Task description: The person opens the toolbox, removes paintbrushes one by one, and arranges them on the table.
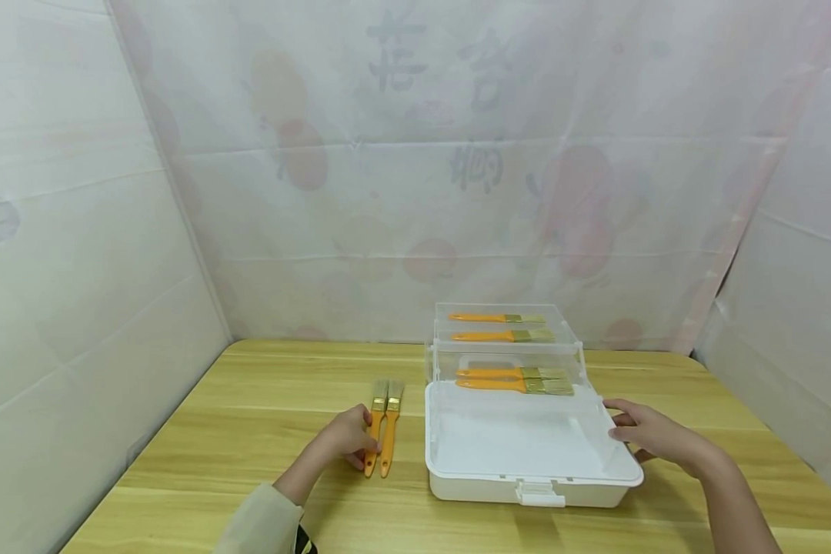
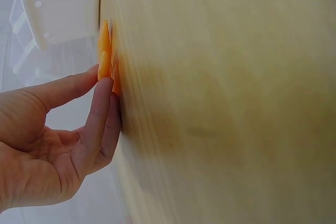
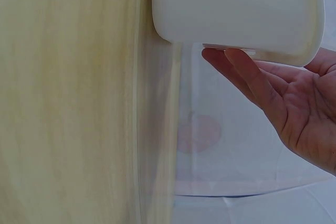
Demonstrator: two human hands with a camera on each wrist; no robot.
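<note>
Two orange-handled paintbrushes (image 1: 382,432) lie side by side on the wooden table (image 1: 249,462), left of a white storage box (image 1: 526,486). My left hand (image 1: 352,440) reaches them with straight fingers; in the left wrist view its fingertips (image 2: 101,95) touch the ends of the orange handles (image 2: 105,61). My right hand (image 1: 630,427) rests with straight fingers against the box's right rim, and in the right wrist view its fingertips (image 3: 231,61) meet the white box edge (image 3: 236,9). The box stands open, and its white bottom section looks bare.
Clear tiered trays (image 1: 505,354) rise behind the box's bottom section, holding several more orange brushes (image 1: 512,378). White printed sheeting walls in the table at the back and on both sides.
</note>
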